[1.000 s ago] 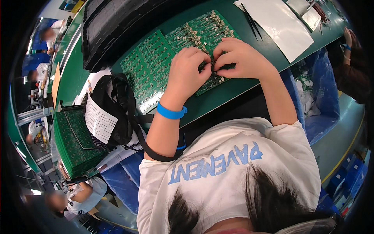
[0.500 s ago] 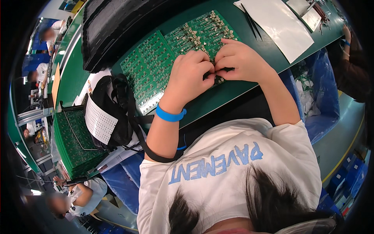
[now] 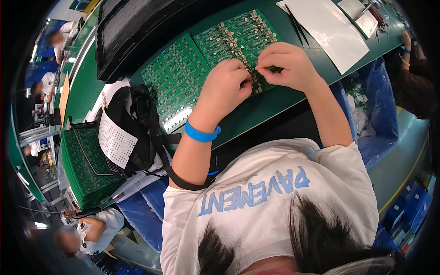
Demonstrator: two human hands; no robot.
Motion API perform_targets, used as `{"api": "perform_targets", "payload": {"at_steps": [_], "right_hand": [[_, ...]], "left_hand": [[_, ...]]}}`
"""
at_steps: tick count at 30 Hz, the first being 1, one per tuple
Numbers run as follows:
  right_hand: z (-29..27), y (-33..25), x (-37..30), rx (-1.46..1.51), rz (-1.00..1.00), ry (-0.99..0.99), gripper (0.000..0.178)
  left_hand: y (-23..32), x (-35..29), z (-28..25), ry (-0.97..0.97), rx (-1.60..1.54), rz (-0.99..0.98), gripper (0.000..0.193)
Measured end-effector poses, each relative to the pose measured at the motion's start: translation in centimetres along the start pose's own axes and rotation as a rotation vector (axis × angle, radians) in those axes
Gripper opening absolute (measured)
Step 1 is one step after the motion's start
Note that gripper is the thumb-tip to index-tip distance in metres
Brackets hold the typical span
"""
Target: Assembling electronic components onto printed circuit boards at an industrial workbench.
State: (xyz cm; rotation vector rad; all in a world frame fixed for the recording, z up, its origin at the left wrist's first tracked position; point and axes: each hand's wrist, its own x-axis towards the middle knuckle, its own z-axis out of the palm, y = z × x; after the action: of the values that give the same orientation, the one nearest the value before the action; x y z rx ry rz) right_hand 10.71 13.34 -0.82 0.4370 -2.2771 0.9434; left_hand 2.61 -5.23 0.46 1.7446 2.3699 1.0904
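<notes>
Two green circuit boards lie side by side on the green bench. The left circuit board [image 3: 172, 73] carries rows of small dark parts; on the right circuit board [image 3: 236, 39] stand many small pale metal connectors. My left hand [image 3: 225, 87], a blue band around its wrist, rests over the near edge of the right board, fingers curled and pinched. Beside it my right hand [image 3: 288, 66] is over the same board's right side, thumb and fingertips pressed together among the connectors. Whatever either pinch holds is too small or hidden to make out.
Black tweezers [image 3: 298, 26] and a white sheet [image 3: 327, 34] lie right of the boards. A black tray [image 3: 137, 34] stands behind. At left are a black bag [image 3: 133, 133] and a stack of green boards [image 3: 87, 169]. A blue-lined bin [image 3: 378, 114] stands at right; other people sit nearby.
My right hand has shifted slightly up and away from the left hand, opening a small gap between their fingertips. The left hand stays nearly in place.
</notes>
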Motion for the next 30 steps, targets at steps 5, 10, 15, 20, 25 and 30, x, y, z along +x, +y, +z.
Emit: {"api": "perform_targets", "payload": {"at_steps": [5,10,15,20,25,30], "right_hand": [[0.4,0.4,0.3,-0.097,-0.06,-0.042,0.016],[0.2,0.1,0.4,-0.123,-0.004,-0.101,0.013],[-0.5,0.2,0.4,-0.045,-0.041,-0.163,0.007],[-0.8,-0.1,0.3,0.027,-0.012,-0.253,0.013],[-0.5,0.4,0.1,0.059,0.007,-0.279,0.013],[-0.6,0.4,0.2,0.012,-0.021,-0.279,0.011]], "left_hand": [[0.0,0.0,0.2,-0.001,0.008,0.012,0.009],[0.2,0.1,0.4,0.008,0.041,-0.004,0.008],[0.0,0.2,0.3,0.008,0.028,0.038,0.009],[-0.1,0.2,0.2,-0.002,0.043,0.038,0.01],[-0.1,0.1,0.4,0.014,0.044,0.041,0.01],[-0.2,0.2,0.5,0.034,0.052,0.052,0.009]]}}
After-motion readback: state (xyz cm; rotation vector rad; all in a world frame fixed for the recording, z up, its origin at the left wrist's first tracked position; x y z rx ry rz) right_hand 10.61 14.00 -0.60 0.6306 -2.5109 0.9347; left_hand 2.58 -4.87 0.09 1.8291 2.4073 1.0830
